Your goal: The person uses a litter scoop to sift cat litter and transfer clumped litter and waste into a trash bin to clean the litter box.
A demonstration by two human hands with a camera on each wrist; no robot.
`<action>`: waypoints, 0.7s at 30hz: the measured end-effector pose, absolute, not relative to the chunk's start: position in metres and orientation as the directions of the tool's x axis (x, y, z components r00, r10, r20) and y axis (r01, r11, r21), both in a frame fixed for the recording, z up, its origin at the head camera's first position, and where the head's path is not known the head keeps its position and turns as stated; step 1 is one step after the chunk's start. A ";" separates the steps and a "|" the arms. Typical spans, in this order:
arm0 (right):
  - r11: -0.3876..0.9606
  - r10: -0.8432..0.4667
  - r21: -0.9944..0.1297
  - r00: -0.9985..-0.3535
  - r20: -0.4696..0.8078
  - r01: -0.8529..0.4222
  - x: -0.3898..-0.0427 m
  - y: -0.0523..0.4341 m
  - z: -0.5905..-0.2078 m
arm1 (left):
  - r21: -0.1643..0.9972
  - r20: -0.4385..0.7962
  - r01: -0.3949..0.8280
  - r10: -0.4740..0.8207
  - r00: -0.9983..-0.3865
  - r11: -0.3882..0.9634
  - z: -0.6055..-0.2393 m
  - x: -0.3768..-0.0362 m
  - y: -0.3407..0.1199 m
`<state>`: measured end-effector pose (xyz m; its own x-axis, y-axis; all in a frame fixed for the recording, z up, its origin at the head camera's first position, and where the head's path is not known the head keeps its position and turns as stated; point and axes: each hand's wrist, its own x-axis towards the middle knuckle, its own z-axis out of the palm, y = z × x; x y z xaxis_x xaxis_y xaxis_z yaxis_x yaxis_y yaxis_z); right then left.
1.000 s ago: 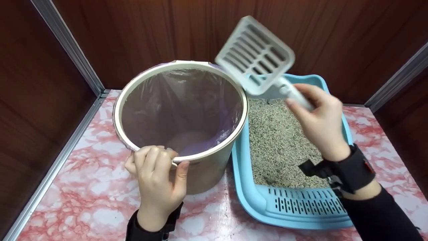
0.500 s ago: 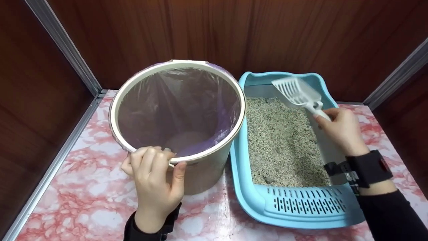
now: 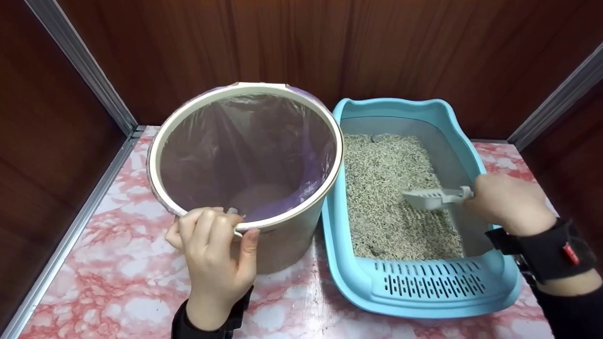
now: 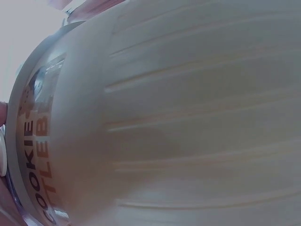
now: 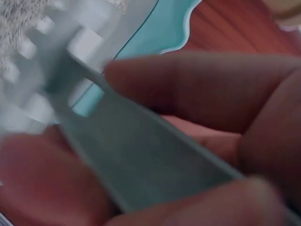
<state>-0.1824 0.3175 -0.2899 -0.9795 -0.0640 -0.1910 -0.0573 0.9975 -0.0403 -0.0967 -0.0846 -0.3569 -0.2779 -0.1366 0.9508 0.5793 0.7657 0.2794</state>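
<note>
My right hand [image 3: 511, 202] grips the handle of a pale slotted litter scoop [image 3: 428, 198] over the blue litter box [image 3: 339, 273]. Its scoop head is tilted on edge, close over the grainy cat litter [image 3: 388, 188]. In the right wrist view, fingers and thumb wrap the scoop's handle [image 5: 150, 155]. To the left stands a round cream trash bin [image 3: 287, 249] lined with a thin purple bag [image 3: 254, 141]. My left hand [image 3: 212, 254] holds the bin's front rim, fingers hooked over it and thumb outside. The left wrist view is filled by the bin's ribbed wall [image 4: 188, 108].
The bin's right side stands against the litter box's left rim. A slotted step [image 3: 433, 280] forms the box's front. Dark wood panels [image 3: 292, 42] rise behind and at both sides, with metal strips [image 3: 85, 70] at the corners. Red-and-white marbled surface [image 3: 108, 263] lies beneath.
My right hand has carried the scoop from beside the bin's rim rightward and down over the litter, turning its head on edge. My left hand stays on the bin's rim.
</note>
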 end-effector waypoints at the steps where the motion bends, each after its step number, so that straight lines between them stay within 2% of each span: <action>1: 0.998 -0.065 -0.020 -0.975 -0.213 -0.063 -0.180 0.315 -0.289 | 0.281 0.950 0.579 -0.138 -0.279 0.765 -0.357 -0.097 -0.085; 7: 0.997 -0.047 0.046 -0.956 -0.289 -0.063 -0.177 0.307 -0.300 | 0.287 0.949 0.583 -0.143 -0.281 0.760 -0.358 -0.097 -0.085; 12: 0.999 0.052 0.002 -0.953 -0.297 0.054 -0.192 0.307 -0.323 | 0.291 0.948 0.582 -0.146 -0.283 0.760 -0.358 -0.097 -0.085; 16: 0.987 0.143 -0.033 -0.956 -0.257 0.156 -0.216 0.306 -0.348 | 0.287 0.950 0.586 -0.145 -0.278 0.758 -0.357 -0.098 -0.085; 21: 0.968 0.215 -0.104 -0.967 -0.136 0.230 -0.248 0.310 -0.386 | 0.284 0.950 0.586 -0.141 -0.277 0.759 -0.358 -0.097 -0.085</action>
<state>-0.2479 0.3103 -0.3862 -0.9671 0.2150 -0.1361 0.2297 0.9677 -0.1039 -0.0973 -0.0852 -0.3583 -0.2769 -0.1414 0.9504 0.5858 0.7592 0.2836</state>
